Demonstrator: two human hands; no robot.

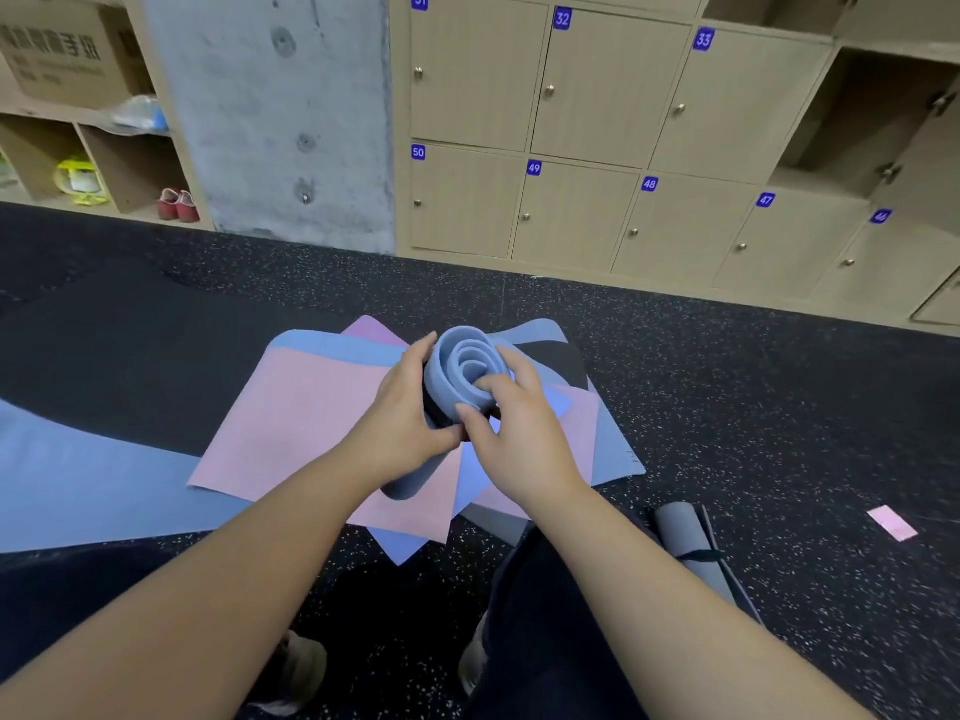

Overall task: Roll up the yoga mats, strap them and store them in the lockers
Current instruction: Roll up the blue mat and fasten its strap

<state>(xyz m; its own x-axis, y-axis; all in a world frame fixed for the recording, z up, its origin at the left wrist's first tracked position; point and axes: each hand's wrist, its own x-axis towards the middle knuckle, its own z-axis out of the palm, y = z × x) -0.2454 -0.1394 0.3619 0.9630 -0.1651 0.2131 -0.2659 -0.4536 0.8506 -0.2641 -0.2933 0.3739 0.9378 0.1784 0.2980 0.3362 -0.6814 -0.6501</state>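
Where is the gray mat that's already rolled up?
In the head view, the gray rolled mat lies on the black floor at lower right, beside the person's right forearm.

Floor (pixel 727 387) was black rubber with pale speckles. Bare concrete pillar (pixel 270 111) stood at the back, open wooden cubbies (pixel 130 163) left of it, numbered beige cabinet doors (pixel 582 210) to the right.

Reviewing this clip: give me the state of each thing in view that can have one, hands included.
Blue rolled mat: rolled, held upright, black strap around it.
Left hand: grips the roll's side.
Right hand: fingers on the roll's top end.
Grey mat: rolled, strapped, lying on floor.
Pink mat: unrolled, flat.
Locker 49: shut.
Upper right locker: open.
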